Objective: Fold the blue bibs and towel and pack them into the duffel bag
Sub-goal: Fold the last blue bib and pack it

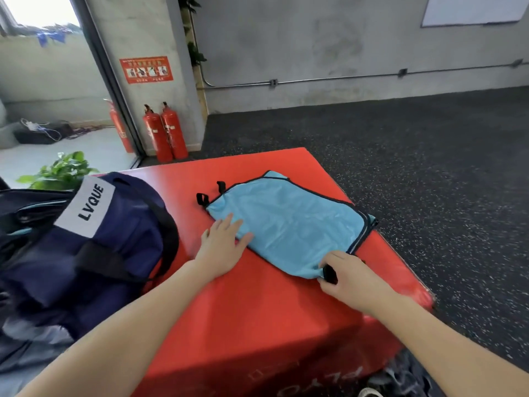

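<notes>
One light blue bib [289,224] lies flat on the red box [257,310] that serves as the worktop, toward 1 o'clock. One dark blue duffel bag [94,253] sits at 9 o'clock, touching the box's left side. Nothing lies between the bag and the bib. The left hand [221,247] rests on the bib's left edge with straight fingers. The right hand [347,277] pinches a black strap at the bib's near corner. Three red fire extinguishers [164,133] stand far off at 11 o'clock, and one green plant [61,170] at 10 o'clock.
</notes>
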Motion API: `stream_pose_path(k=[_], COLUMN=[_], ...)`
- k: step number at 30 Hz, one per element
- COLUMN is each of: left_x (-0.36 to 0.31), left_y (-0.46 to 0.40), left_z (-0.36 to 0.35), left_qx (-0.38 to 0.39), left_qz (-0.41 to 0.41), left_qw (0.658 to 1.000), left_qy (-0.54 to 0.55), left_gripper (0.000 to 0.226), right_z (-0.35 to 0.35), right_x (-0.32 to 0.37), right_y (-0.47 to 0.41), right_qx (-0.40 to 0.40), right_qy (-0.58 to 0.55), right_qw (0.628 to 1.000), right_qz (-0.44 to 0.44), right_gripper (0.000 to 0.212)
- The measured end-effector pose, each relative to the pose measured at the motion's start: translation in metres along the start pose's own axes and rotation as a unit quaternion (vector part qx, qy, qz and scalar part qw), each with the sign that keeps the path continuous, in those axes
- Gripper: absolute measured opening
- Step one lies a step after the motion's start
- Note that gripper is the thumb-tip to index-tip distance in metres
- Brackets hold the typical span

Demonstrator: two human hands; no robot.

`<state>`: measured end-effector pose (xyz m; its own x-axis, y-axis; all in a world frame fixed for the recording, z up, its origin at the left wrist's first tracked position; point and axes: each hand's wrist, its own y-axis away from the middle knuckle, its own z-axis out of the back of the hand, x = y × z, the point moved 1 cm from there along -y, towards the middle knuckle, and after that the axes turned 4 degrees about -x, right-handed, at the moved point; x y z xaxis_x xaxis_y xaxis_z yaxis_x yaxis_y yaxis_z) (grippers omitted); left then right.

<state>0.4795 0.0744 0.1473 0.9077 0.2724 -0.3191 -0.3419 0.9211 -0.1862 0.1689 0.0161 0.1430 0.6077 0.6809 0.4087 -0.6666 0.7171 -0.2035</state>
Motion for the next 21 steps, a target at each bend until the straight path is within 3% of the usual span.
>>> stream_pose_path(k=[7, 12, 16, 21], left_x=[0.005, 0.015, 0.005, 0.004], left_y=[0.100, 0.160, 0.192, 0.209], left_z=[0.034, 0.050, 0.047, 0.038], left_qx=[-0.055, -0.061, -0.043, 0.024], left_qz=[-0.021, 0.048, 0.007, -0.002], left_qw=[0.997, 0.989, 0.992, 0.993], left_qy=[0.042, 0.123, 0.115, 0.117], left_gripper=[0.052, 0.050, 0.038, 0.050], right_z=[-0.028, -0.045, -0.029, 0.000], right_x=[0.098, 0.162, 0.146, 0.070], right_y=[0.006, 0.038, 0.047, 0.051], right_qx=[0.067, 0.093, 0.072, 0.056], right_qy=[0.013, -0.123, -0.114, -0.012], right_qw=[0.996, 0.981, 0.984, 0.997], right_qz=[0.064, 0.114, 0.115, 0.052], right_gripper=[0.025, 0.047, 0.042, 0.047])
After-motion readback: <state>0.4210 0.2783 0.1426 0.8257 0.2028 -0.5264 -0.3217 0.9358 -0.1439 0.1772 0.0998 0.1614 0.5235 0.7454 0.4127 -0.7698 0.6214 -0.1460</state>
